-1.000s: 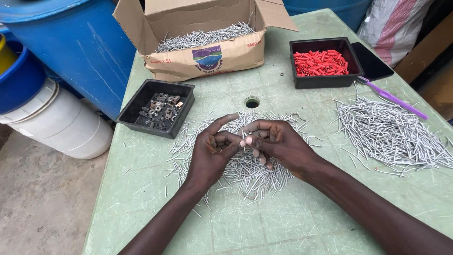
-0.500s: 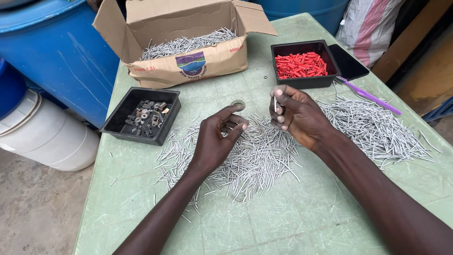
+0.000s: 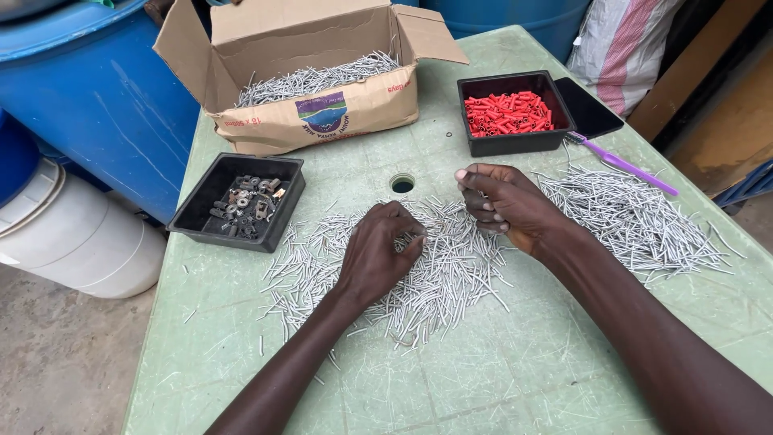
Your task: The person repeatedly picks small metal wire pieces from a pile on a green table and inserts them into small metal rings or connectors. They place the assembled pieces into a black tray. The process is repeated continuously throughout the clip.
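Left hand (image 3: 377,256) rests curled, fingertips down in the centre nail pile (image 3: 435,282); whether it pinches a nail, cannot tell. Right hand (image 3: 506,208), fingers bunched, hovers just right; grip unclear. Second nail heap (image 3: 636,221) right. Far: red-plug tray (image 3: 512,121), cardboard box (image 3: 314,76); left, washer tray (image 3: 241,211).

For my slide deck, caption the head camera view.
Left hand and right hand over a pile of nails on a green table.

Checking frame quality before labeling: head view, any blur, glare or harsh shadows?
Head view: soft, even daylight, no glare on the green table; faint shadows under the left hand and right hand; nail pile sharp, no obvious motion blur; slight wide-angle stretch at the edges.
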